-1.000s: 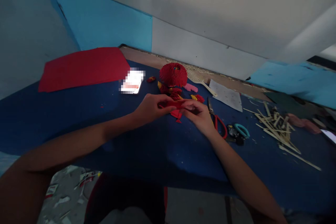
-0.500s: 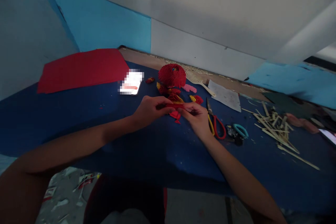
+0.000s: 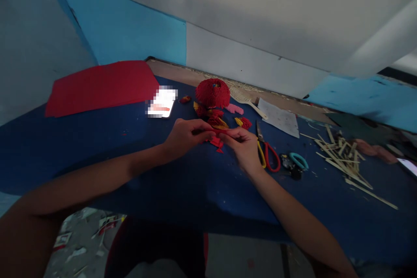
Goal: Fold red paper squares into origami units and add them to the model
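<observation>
Between my two hands is a narrow strip of folded red paper (image 3: pixel 220 131), pinched at its ends above the table. My left hand (image 3: pixel 187 138) grips its left end, thumb below and fingers on top. The right end is in the closed fingers of my right hand (image 3: pixel 241 142). Small folded red paper pieces (image 3: pixel 215 142) lie just beneath. Beyond my hands stands a round red model of many folded paper pieces (image 3: pixel 213 93), with red and yellow paper sections (image 3: pixel 215 117) in front of it. Another red and yellow section (image 3: pixel 243 122) sits beside my right hand.
Scissors with red and yellow handles (image 3: pixel 271 156) and teal-handled pliers (image 3: pixel 298 161) lie right of my right hand. Farther right are thin wooden sticks (image 3: pixel 345 160). A lit phone (image 3: pixel 162 103) and a large red sheet (image 3: pixel 102 89) are at left, a pale brush (image 3: pixel 249 100) behind.
The red paper strip looks slimmer between my fingers, and more of the small red pieces below it shows. My hands have stayed almost in place.
</observation>
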A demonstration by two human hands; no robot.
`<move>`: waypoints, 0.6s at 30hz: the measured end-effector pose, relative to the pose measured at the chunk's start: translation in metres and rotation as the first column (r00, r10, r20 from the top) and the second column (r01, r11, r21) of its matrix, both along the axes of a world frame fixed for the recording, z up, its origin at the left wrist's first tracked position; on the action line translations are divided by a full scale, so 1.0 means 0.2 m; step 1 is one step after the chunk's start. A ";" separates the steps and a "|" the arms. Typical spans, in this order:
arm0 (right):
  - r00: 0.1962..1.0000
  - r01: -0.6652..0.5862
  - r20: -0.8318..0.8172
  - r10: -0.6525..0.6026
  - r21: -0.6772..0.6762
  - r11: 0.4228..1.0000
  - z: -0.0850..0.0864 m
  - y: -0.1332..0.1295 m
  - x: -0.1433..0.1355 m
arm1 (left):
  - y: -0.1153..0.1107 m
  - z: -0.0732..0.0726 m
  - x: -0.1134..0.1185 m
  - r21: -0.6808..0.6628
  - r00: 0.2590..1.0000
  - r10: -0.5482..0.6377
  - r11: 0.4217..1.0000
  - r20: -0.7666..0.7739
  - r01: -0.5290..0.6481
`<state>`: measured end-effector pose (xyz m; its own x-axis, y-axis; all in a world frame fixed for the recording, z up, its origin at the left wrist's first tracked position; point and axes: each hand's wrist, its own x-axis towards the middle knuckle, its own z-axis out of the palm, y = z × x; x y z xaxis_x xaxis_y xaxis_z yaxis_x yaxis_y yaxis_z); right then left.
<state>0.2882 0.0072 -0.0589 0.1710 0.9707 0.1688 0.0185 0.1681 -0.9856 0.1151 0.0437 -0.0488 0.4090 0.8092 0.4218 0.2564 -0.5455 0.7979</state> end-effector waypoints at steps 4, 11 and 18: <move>0.999 0.041 -0.023 -0.040 0.034 0.999 -0.01 0.01 -0.02 | 0.00 0.01 0.00 -0.051 0.999 0.023 0.998 0.023 -0.021; 0.993 0.034 -0.116 -0.019 0.129 0.991 0.02 0.02 -0.02 | 0.00 0.00 0.02 -0.259 0.990 -0.034 0.963 0.136 0.069; 0.987 -0.123 0.129 0.096 0.215 0.969 0.01 0.02 0.05 | 0.03 0.10 -0.05 -0.233 0.880 -0.416 0.901 -0.229 0.365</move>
